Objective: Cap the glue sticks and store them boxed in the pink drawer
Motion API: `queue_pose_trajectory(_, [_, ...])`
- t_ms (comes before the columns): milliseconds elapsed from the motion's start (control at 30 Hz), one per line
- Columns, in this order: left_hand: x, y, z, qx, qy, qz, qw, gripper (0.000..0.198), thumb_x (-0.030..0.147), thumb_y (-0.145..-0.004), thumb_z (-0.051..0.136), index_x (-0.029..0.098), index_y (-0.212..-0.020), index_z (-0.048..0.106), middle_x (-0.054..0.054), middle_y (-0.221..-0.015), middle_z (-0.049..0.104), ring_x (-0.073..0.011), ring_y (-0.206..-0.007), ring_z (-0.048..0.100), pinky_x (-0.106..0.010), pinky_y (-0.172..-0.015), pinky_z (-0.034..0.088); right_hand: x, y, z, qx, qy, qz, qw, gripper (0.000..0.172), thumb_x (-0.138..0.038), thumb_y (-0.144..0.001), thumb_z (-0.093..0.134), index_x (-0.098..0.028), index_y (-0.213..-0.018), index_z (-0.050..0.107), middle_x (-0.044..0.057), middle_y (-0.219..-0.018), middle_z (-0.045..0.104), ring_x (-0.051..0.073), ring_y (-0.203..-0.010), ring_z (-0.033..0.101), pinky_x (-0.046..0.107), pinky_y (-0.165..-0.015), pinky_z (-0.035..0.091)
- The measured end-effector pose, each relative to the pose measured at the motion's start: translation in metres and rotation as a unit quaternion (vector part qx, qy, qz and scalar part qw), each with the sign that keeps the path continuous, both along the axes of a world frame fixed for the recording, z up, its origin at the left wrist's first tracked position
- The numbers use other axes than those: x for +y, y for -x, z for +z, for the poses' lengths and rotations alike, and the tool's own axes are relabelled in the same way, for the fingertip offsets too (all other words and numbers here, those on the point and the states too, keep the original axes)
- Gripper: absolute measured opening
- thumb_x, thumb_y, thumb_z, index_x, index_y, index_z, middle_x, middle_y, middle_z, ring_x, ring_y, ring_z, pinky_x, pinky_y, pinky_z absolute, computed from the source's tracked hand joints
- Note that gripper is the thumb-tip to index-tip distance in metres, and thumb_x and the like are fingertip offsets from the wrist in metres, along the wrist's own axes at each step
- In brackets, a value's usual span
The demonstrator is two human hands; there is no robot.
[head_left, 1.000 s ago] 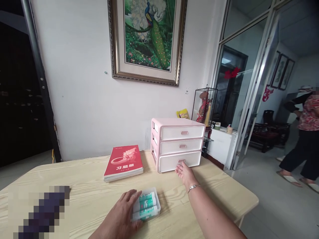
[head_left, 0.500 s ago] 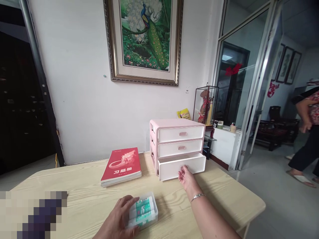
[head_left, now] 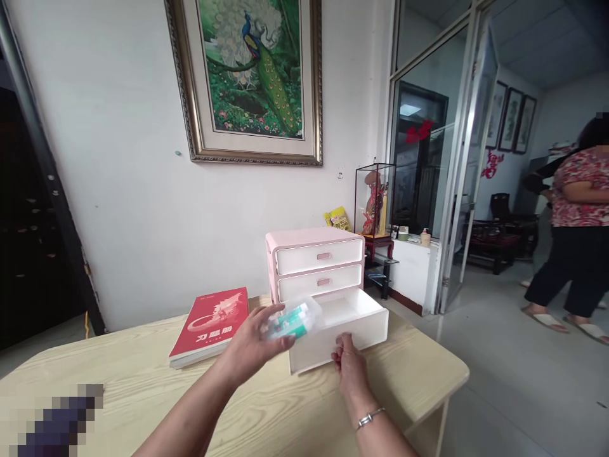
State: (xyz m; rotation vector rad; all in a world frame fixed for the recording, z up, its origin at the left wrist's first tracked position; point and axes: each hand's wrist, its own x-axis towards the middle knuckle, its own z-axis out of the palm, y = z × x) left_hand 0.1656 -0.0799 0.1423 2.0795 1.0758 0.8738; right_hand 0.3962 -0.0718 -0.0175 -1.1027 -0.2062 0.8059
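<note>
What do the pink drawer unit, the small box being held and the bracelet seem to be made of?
Drawer unit: probably moulded plastic with a soft sheen, judging by its smooth, rounded edges.
Small box: likely plastic, since it's see-through; blur hides its finish.
Bracelet: apparently polished metal, given its silvery glints; which metal is unclear.

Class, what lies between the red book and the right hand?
In the head view, the left hand gripping a clear box, then part of the open drawer.

Bottom drawer (head_left: 368, 333) pulled farther out, clear box (head_left: 291, 321) lifted off table (head_left: 266, 412), left hand (head_left: 252, 339) raised with it
</note>
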Motion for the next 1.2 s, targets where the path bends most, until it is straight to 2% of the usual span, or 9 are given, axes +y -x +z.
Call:
queue_pose_trajectory(67, [0.016, -0.026, 0.008, -0.009, 0.039, -0.023, 0.999, 0.075, 0.052, -0.069, 0.073, 0.021, -0.134, 0.054, -0.012, -0.126, 0.061, -0.0291, -0.111, 0.061, -0.031, -0.081, 0.053, -0.001, 0.001, 0.000, 0.001, -0.016, 0.004, 1.000, 0.031, -0.047, -0.075, 0.064, -0.017, -0.072, 0.059, -0.007, -0.051, 0.045, 0.008, -0.043, 0.049, 0.018, -0.038, 0.026])
queue_pose_trajectory(167, [0.045, -0.061, 0.004, -0.005, 0.059, -0.041, 0.997, 0.077, 0.049, -0.070, 0.073, 0.018, -0.136, 0.052, -0.011, -0.121, 0.065, -0.0241, -0.101, 0.065, -0.028, -0.082, 0.051, -0.003, 0.000, 0.001, 0.023, -0.022, 0.010, 0.999, 0.030, -0.047, -0.074, 0.065, -0.017, -0.073, 0.059, -0.007, -0.051, 0.044, 0.008, -0.043, 0.048, 0.018, -0.038, 0.027])
queue_pose_trajectory(333, [0.082, -0.108, -0.023, 0.120, 0.053, -0.013, 0.991, 0.076, 0.051, -0.067, 0.074, 0.020, -0.133, 0.053, -0.007, -0.100, 0.073, -0.0239, -0.093, 0.068, -0.027, -0.076, 0.050, -0.004, -0.002, 0.000, 0.032, -0.026, 0.016, 0.999, 0.029, -0.046, -0.074, 0.065, -0.017, -0.075, 0.061, -0.006, -0.054, 0.046, 0.008, -0.044, 0.048, 0.019, -0.039, 0.031])
queue_pose_trajectory(500, [0.103, -0.135, -0.054, 0.186, 0.024, 0.012, 0.982, 0.072, 0.043, -0.061, 0.080, 0.015, -0.124, 0.061, -0.016, -0.118, 0.067, -0.0341, -0.107, 0.064, -0.036, -0.086, 0.048, -0.003, -0.003, -0.002, 0.014, -0.018, 0.006, 1.000, 0.029, -0.046, -0.076, 0.063, -0.017, -0.075, 0.061, -0.006, -0.056, 0.047, 0.008, -0.044, 0.046, 0.019, -0.039, 0.032])
queue_pose_trajectory(633, [0.114, -0.141, -0.070, 0.229, 0.029, -0.002, 0.973, 0.059, 0.037, -0.062, 0.079, 0.017, -0.116, 0.066, -0.015, -0.117, 0.069, -0.0329, -0.104, 0.065, -0.036, -0.086, 0.049, -0.005, -0.004, -0.003, -0.001, -0.020, 0.012, 1.000, 0.029, -0.047, -0.076, 0.062, -0.018, -0.074, 0.059, -0.006, -0.054, 0.045, 0.009, -0.044, 0.045, 0.020, -0.038, 0.032])
queue_pose_trajectory(800, [0.114, -0.140, -0.068, 0.228, 0.021, -0.043, 0.972, 0.035, 0.034, -0.067, 0.074, 0.023, -0.101, 0.073, -0.006, -0.103, 0.075, -0.0270, -0.096, 0.068, -0.033, -0.088, 0.050, -0.003, -0.006, -0.005, -0.002, -0.016, 0.018, 1.000, 0.028, -0.047, -0.076, 0.062, -0.019, -0.076, 0.060, -0.007, -0.052, 0.046, 0.008, -0.043, 0.046, 0.020, -0.038, 0.032])
queue_pose_trajectory(967, [0.092, -0.123, -0.050, 0.143, -0.069, -0.036, 0.987, 0.034, 0.023, -0.078, 0.061, 0.020, -0.111, 0.071, -0.008, -0.122, 0.068, -0.0256, -0.114, 0.061, -0.031, -0.101, 0.043, -0.003, -0.004, -0.004, 0.005, -0.027, 0.034, 0.999, 0.040, -0.058, -0.076, 0.060, -0.019, -0.080, 0.058, -0.004, -0.055, 0.058, 0.013, -0.052, 0.061, 0.020, -0.041, 0.038])
queue_pose_trajectory(1100, [0.058, -0.074, -0.050, 0.076, -0.134, -0.027, 0.988, 0.029, 0.025, -0.089, 0.048, 0.022, -0.107, 0.070, -0.006, -0.118, 0.069, -0.0215, -0.110, 0.062, -0.029, -0.098, 0.045, -0.003, -0.001, -0.006, -0.019, -0.042, 0.051, 0.998, 0.051, -0.063, -0.068, 0.067, -0.017, -0.088, 0.057, 0.003, -0.068, 0.069, 0.020, -0.067, 0.069, 0.023, -0.048, 0.047])
queue_pose_trajectory(1200, [0.038, -0.014, -0.075, 0.037, -0.174, 0.000, 0.984, 0.030, 0.035, -0.093, 0.044, 0.024, -0.101, 0.071, -0.007, -0.110, 0.070, -0.0217, -0.099, 0.065, -0.028, -0.082, 0.052, 0.004, -0.003, -0.011, -0.037, -0.047, 0.064, 0.996, 0.056, -0.062, -0.065, 0.072, -0.017, -0.093, 0.057, 0.003, -0.072, 0.070, 0.021, -0.071, 0.070, 0.024, -0.051, 0.049])
